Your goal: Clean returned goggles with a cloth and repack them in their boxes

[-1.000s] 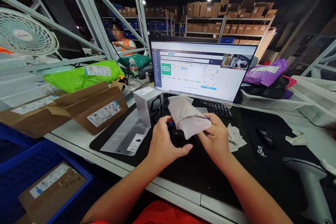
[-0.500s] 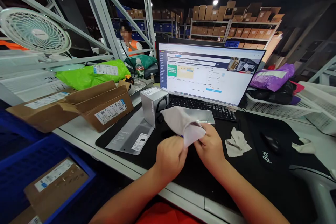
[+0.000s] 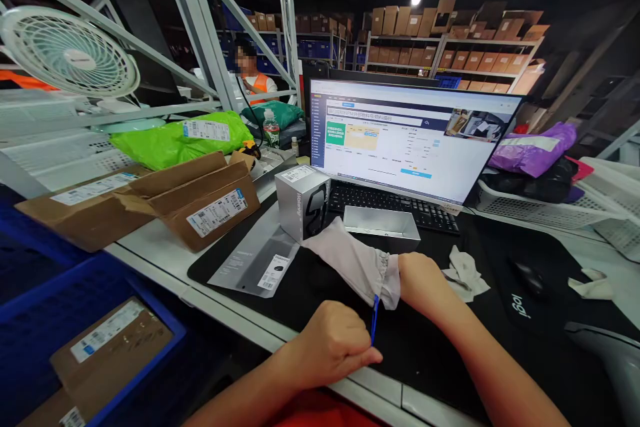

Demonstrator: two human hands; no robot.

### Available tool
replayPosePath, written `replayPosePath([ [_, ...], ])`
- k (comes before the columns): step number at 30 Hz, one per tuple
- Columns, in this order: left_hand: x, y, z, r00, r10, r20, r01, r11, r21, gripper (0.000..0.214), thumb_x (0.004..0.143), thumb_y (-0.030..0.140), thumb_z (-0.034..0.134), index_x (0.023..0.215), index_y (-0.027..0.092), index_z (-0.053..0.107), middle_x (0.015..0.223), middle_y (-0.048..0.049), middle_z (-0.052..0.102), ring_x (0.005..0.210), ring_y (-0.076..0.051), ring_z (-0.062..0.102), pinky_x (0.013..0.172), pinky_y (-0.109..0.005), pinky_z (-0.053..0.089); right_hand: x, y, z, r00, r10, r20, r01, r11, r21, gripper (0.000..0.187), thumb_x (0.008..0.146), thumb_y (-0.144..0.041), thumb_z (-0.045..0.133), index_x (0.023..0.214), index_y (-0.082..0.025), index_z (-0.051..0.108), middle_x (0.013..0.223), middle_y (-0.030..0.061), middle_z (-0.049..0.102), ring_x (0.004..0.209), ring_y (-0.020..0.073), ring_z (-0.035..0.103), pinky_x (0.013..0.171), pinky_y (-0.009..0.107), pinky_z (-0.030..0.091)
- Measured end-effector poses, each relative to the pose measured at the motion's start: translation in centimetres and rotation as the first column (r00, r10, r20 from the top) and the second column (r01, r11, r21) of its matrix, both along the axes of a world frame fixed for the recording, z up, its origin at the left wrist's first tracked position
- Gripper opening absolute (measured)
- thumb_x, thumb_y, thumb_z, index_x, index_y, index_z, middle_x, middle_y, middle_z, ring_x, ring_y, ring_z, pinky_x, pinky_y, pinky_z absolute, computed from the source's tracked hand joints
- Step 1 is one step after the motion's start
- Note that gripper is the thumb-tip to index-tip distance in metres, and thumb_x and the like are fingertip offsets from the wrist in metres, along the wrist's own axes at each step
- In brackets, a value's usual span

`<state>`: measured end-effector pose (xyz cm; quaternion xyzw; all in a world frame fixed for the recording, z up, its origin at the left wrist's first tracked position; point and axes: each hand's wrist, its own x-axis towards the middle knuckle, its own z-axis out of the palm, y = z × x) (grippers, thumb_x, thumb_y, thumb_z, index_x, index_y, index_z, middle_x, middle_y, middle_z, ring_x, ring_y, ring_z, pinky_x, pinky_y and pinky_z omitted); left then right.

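A pale grey cloth pouch (image 3: 353,259) lies stretched over the black desk mat (image 3: 320,280), its gathered mouth toward me. My right hand (image 3: 423,283) is closed on the gathered mouth. My left hand (image 3: 333,347) is a fist pinching a blue drawstring (image 3: 373,319) that runs taut from the pouch mouth down toward me. Just behind the pouch stands a small grey product box (image 3: 303,209) and a shallow grey tray-like box lid (image 3: 381,223).
A monitor (image 3: 413,137) and keyboard (image 3: 390,203) stand behind. Cardboard boxes (image 3: 200,203), a green mailer (image 3: 175,140) and a fan (image 3: 70,53) sit left. A flat grey packet (image 3: 255,259), crumpled wipes (image 3: 465,270), a mouse (image 3: 530,278) and a scanner (image 3: 607,353) lie around. Another person sits far back.
My left hand has pulled back toward me, drawing the blue string out of the pouch mouth, which is now cinched. The pouch has dropped from held up to stretched flat.
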<state>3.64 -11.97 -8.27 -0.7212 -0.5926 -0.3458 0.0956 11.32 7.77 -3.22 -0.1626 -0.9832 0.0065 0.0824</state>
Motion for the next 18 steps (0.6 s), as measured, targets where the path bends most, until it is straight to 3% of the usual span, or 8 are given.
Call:
replayPosePath([
  [5, -0.6, -1.2, -0.2, 0.993, -0.032, 0.116, 0.041, 0.996, -0.074, 0.058, 0.107, 0.042, 0.025, 0.056, 0.021, 0.043, 0.052, 0.0, 0.046, 0.05, -0.014, 0.044, 0.053, -0.034, 0.028, 0.0, -1.0, 0.8, 0.993, -0.052, 0.104, 0.058, 0.997, -0.05, 0.016, 0.08, -0.015, 0.061, 0.07, -0.015, 0.073, 0.072, 0.0147, 0.073, 0.063, 0.0256, 0.067, 0.057, 0.03, 0.037],
  [7, -1.3, -1.7, -0.2, 0.988, -0.007, 0.154, 0.02, 0.997, -0.078, 0.056, 0.107, 0.042, 0.027, 0.057, 0.02, 0.042, 0.053, 0.0004, 0.047, 0.051, -0.013, 0.045, 0.054, -0.033, 0.029, 0.4, -0.1, 1.3, 0.988, 0.106, 0.113, -0.08, 0.973, -0.217, 0.017, 0.085, -0.022, 0.061, 0.074, -0.017, 0.074, 0.07, 0.0084, 0.072, 0.063, 0.021, 0.064, 0.058, 0.028, 0.038],
  [8, -1.8, -2.1, -0.3, 0.983, 0.012, 0.186, 0.001, 0.997, -0.071, 0.056, 0.107, 0.042, 0.027, 0.058, 0.02, 0.043, 0.053, 0.0007, 0.047, 0.051, -0.013, 0.046, 0.054, -0.032, 0.031, 0.7, 0.8, 1.6, 0.967, 0.237, 0.092, -0.189, 0.911, -0.365, 0.022, 0.089, -0.028, 0.06, 0.076, -0.017, 0.074, 0.067, 0.0047, 0.069, 0.061, 0.0179, 0.06, 0.058, 0.026, 0.038],
  [10, -2.9, -3.0, -0.4, 0.963, 0.075, 0.26, -0.067, 0.997, -0.038, 0.054, 0.107, 0.041, 0.027, 0.06, 0.02, 0.044, 0.053, 0.0014, 0.047, 0.052, -0.013, 0.047, 0.054, -0.029, 0.034, 1.6, 3.5, 2.2, 0.895, 0.445, -0.044, -0.355, 0.647, -0.675, 0.037, 0.096, -0.043, 0.054, 0.084, -0.017, 0.076, 0.059, -0.0007, 0.058, 0.055, 0.0125, 0.049, 0.054, 0.024, 0.035],
  [11, -3.5, -3.5, -0.4, 0.95, 0.115, 0.291, -0.114, 0.993, -0.022, 0.053, 0.107, 0.04, 0.029, 0.061, 0.02, 0.046, 0.053, 0.0018, 0.048, 0.052, -0.012, 0.048, 0.053, -0.027, 0.035, 2.1, 5.0, 2.4, 0.883, 0.448, -0.138, -0.374, 0.496, -0.783, 0.042, 0.096, -0.05, 0.053, 0.09, -0.016, 0.077, 0.055, -0.0029, 0.05, 0.051, 0.0106, 0.042, 0.051, 0.023, 0.031],
  [14, -5.0, -4.9, -0.7, 0.929, 0.206, 0.307, -0.213, 0.977, -0.011, 0.049, 0.106, 0.035, 0.034, 0.061, 0.02, 0.047, 0.052, 0.0027, 0.048, 0.05, -0.011, 0.048, 0.05, -0.025, 0.035, 3.2, 8.7, 2.6, 0.925, 0.073, -0.373, -0.38, 0.144, -0.914, 0.046, 0.088, -0.055, 0.066, 0.112, -0.016, 0.073, 0.05, -0.0098, 0.03, 0.044, 0.0066, 0.023, 0.043, 0.02, 0.018],
  [16, -5.5, -5.2, -1.0, 0.94, 0.206, 0.272, -0.204, 0.978, -0.039, 0.05, 0.105, 0.034, 0.035, 0.058, 0.02, 0.045, 0.051, 0.0026, 0.047, 0.049, -0.011, 0.048, 0.05, -0.025, 0.035, 3.2, 10.0, 2.4, 0.895, -0.222, -0.387, -0.4, -0.019, -0.916, 0.043, 0.081, -0.046, 0.077, 0.113, -0.018, 0.071, 0.05, -0.0121, 0.026, 0.043, 0.0048, 0.017, 0.041, 0.018, 0.014],
  [18, -5.6, -5.0, -1.2, 0.956, 0.186, 0.229, -0.175, 0.982, -0.068, 0.052, 0.105, 0.032, 0.035, 0.055, 0.02, 0.043, 0.05, 0.0023, 0.046, 0.048, -0.012, 0.047, 0.049, -0.026, 0.034, 2.6, 10.5, 2.3, 0.868, -0.384, -0.315, -0.386, -0.123, -0.914, 0.039, 0.074, -0.036, 0.083, 0.106, -0.017, 0.071, 0.049, -0.0129, 0.026, 0.043, 0.0034, 0.015, 0.039, 0.015, 0.012],
])
